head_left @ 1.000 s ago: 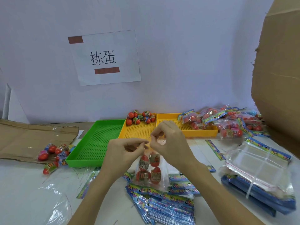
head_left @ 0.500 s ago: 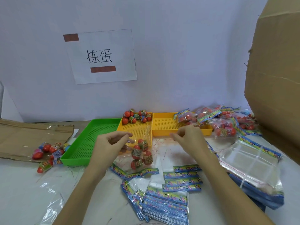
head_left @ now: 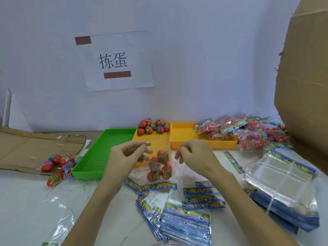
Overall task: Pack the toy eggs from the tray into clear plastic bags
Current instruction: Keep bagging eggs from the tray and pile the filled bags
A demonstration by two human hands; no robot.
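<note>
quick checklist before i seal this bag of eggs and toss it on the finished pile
1. Bag loaded: ok. Four toy eggs sit inside the clear bag.
2. Grip on the bag mouth: left hand pinches the top edge, ok; right hand has curled fingers near the other side, but whether it has the film, cannot tell.
3. Mouth closed: cannot tell, the film is too clear to read.
4. Eggs kept low: ok, they hang near the printed header strip at the bottom.
5. Room on the finished pile: ok, it lies to the right by the yellow tray.
6. More eggs to pack: ok, a cluster waits in the middle tray.
</note>
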